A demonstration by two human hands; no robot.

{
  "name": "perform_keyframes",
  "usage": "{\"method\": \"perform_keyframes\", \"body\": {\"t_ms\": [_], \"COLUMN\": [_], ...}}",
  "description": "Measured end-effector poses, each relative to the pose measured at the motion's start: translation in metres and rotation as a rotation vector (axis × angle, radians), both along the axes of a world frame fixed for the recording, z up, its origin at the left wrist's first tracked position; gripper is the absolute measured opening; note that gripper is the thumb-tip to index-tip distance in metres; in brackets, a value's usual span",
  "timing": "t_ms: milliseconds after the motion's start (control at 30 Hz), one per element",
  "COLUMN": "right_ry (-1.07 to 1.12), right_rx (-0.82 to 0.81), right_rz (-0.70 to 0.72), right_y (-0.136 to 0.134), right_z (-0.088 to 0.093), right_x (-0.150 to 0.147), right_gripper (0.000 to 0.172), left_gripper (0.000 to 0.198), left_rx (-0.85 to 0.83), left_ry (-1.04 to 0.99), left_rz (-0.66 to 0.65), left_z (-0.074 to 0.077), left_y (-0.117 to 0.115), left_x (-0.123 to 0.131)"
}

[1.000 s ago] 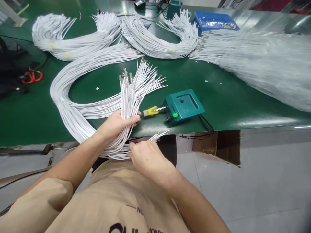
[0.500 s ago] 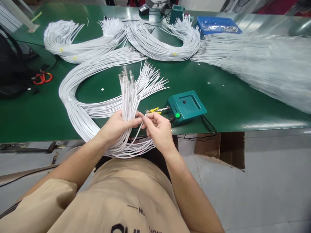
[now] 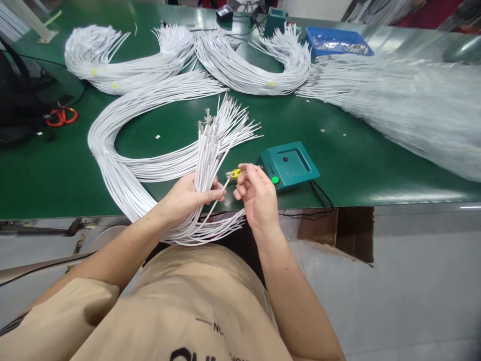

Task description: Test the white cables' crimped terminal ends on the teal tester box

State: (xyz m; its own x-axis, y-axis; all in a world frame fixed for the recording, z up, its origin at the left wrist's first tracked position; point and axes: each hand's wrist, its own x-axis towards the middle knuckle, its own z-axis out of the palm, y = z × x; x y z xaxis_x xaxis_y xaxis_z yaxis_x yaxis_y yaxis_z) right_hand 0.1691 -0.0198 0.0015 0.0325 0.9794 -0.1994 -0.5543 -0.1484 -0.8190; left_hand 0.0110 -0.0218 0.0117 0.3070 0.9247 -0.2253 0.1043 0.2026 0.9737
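My left hand is closed around an upright bundle of white cables with bare, frayed metallic ends. One cable slants out from between its thumb and fingers, its tip at the jaws of a yellow clip. Whether the clip grips that tip I cannot tell. My right hand is beside the clip with curled fingers, the thumb and forefinger close together over the clip's rear part. What they hold, if anything, is hidden. Behind this hand stands a green box with a lit green button.
More white cable bundles lie curved across the green table. A blue tray of small parts sits at the back. Cables in clear plastic cover the right side. Red-handled scissors lie left; a cardboard box is below the edge.
My right hand has moved right, away from the left fingers, to the rear of the yellow clip. The cable bundle in my left hand has shifted and tilted slightly right.
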Motion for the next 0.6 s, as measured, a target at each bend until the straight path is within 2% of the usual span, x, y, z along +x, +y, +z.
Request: {"method": "perform_keyframes", "body": {"t_ms": [100,167,267,367,433,500,600], "right_ry": [-0.271,-0.345,-0.245,0.025,0.181,0.213,0.125], "right_rx": [0.006,0.027,0.030,-0.067,-0.143,-0.166,-0.132], "right_rz": [0.021,0.035,0.046,0.127,0.177,0.183,0.169], "right_y": [-0.004,-0.005,-0.005,-0.004,-0.004,-0.004,0.001], "right_z": [-0.002,-0.003,-0.004,-0.005,-0.004,-0.003,0.002], "right_x": [-0.001,-0.002,-0.003,-0.007,-0.010,-0.011,-0.009], "right_gripper": [0.022,0.019,0.015,0.012,0.016,0.018,0.014], "left_gripper": [0.023,0.022,0.023,0.023,0.024,0.024,0.024], "left_rx": [0.006,0.008,0.022,0.050,0.055,0.031,-0.012], "left_ry": [0.031,0.045,0.060,0.063,0.048,-0.003,-0.061], "left_rz": [-0.010,-0.006,0.018,0.053,0.073,0.065,0.031], "left_z": [0.000,0.000,0.000,-0.001,-0.001,-0.001,0.000], "left_y": [0.001,0.001,0.001,0.000,-0.001,-0.002,-0.003], "left_x": [0.001,0.001,0.002,0.003,0.003,0.004,0.004]}}
